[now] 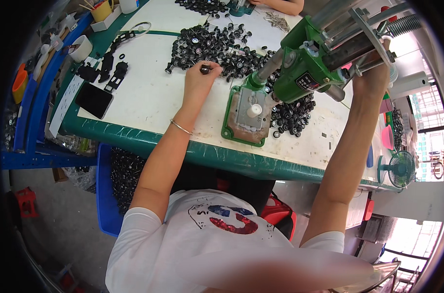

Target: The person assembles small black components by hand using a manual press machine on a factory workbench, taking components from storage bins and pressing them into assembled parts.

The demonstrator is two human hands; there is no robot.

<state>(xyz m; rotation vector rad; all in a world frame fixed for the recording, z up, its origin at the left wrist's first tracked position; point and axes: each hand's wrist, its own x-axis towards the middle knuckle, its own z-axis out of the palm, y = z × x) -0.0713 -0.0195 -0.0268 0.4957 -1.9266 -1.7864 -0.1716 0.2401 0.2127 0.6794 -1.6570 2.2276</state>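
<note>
- Press (pixel 300 73), green with bare metal rods, stood on the white-topped bench (pixel 156 115) and served as the landmark for every place below.
- Left hand (pixel 197 79): up and to the left of the press base, with thumb and fingers closed on a small black part (pixel 205 69); a thin bracelet (pixel 181 128) circled the wrist.
- Right hand (pixel 374 80): raised at the right of the press head, among its metal bars; the metalwork hid part of the fingers, so whether they were closed around anything could not be told.
- On the press base: a metal plate (pixel 244 105), with a white round piece (pixel 254 111) upon it.
- Beyond the press base, toward the upper left: a wide heap of black parts (pixel 197 46), its near edge close by the left hand.
- Just right of the press base: a smaller heap of similar black pieces (pixel 292 117).
- Well left of the press: a dark phone (pixel 94 100), lying flat, with black jointed pieces (pixel 117 75) just past it.
- Below and left of the press, under the bench edge: a blue bin (pixel 105 195) holding many dark parts.
- Far right of the press: a green fan (pixel 401 169).
- Past the press, at the top: another person's forearm (pixel 286 6), near a scatter of thin pins (pixel 276 22).
</note>
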